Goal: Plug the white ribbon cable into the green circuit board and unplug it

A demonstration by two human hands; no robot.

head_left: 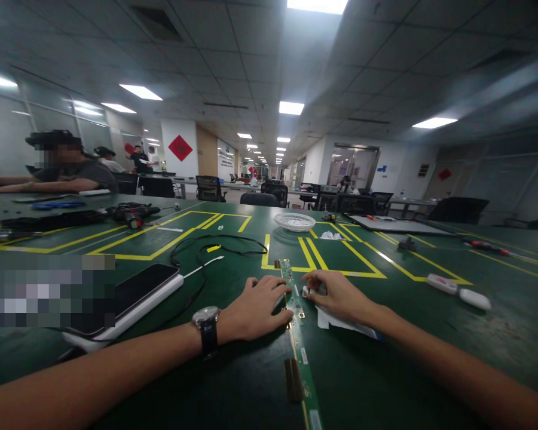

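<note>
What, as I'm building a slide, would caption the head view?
Left hand at a long, narrow circuit board, right hand just beside it, over a green tabletop.

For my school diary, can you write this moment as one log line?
left hand: at long circuit board edge | right hand: pinching small white piece | round white basket: beyond both hands

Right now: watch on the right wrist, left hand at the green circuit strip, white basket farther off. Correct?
No, the watch is on the left wrist, per the head view. Left hand at the green circuit strip, white basket farther off: correct.
</note>
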